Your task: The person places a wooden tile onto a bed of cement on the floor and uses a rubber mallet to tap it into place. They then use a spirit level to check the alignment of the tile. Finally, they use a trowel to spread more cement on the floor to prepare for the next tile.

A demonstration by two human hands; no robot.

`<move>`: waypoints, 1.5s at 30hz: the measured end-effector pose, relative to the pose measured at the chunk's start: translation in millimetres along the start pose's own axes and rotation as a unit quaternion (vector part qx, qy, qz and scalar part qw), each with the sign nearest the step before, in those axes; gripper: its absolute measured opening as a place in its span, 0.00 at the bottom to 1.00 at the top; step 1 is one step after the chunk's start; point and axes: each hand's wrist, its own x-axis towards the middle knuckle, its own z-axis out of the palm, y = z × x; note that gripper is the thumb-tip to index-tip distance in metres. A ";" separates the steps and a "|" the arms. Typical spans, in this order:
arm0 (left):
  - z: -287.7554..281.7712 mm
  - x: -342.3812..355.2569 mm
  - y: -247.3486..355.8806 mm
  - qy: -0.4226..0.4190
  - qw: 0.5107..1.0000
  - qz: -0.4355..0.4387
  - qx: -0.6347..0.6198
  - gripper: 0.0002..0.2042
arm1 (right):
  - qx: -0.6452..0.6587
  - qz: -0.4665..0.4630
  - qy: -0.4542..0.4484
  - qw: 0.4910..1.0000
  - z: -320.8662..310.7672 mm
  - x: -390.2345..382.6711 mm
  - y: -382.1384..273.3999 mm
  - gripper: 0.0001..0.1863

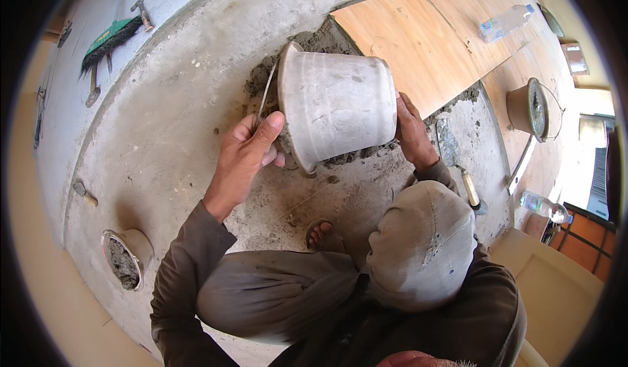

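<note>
A grey, mortar-stained bucket is tipped onto its side in front of me, its mouth turned left and its base right. My left hand is closed at the mouth side, where the wire handle runs down to the fingers. My right hand presses against the bucket's base, its fingers partly hidden behind it. Wet mortar lies on the concrete beneath and around the bucket. Right of my right hand rests a trowel, its blade smeared with mortar.
Wood-look tiles cover the far right floor, with a plastic bottle on them. A second bucket stands to the right. At lower left sits a bucket of mortar. A green broom and hammer lie far left.
</note>
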 end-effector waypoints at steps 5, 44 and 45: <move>-2.3 24.5 -67.5 0.070 0.979 0.021 -0.193 0.18 | -0.198 0.083 -0.091 0.972 -17.2 34.2 -63.7 0.41; -126.3 -85.3 -231.7 0.430 0.734 0.057 -0.522 0.27 | -0.116 -0.091 -0.383 0.912 327.1 62.2 -7.5 0.32; -116.0 -89.0 -236.9 0.436 0.754 0.049 -0.490 0.27 | -0.172 -0.057 -0.357 0.916 315.8 84.3 28.5 0.34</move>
